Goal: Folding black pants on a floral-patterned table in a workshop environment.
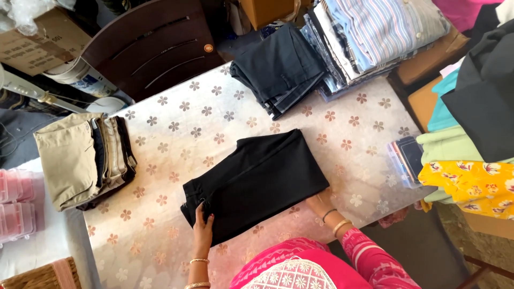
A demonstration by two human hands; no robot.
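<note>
Folded black trousers [257, 182] lie mid-bench [176, 134] on the flower-print cover. Left hand [203, 225] presses flat on the waistband end, fingers spread, pinning it down. Right hand [319, 203] tucked at the fold's near corner, fingers hidden, grip unclear. Khaki stack [80, 160] left, dark folded pile [281, 69] beyond.

View count: 1, head cam only; no 2nd view, so no shared area.
Mount: on wearer's head, above near edge of table [160, 235].
Facing: steeply down, angled fwd across table top toward far side.
Range: close; wearer's forearms enter from bottom edge, left hand [203, 223] and right hand [320, 203] in lower centre.
Frame centre: folded black garment [257, 182].
Coverage L: beige stack [75, 160].
Coverage top: dark stack [281, 69], striped shirts [369, 32].
Tilt: table edges run diagonal in frame.
</note>
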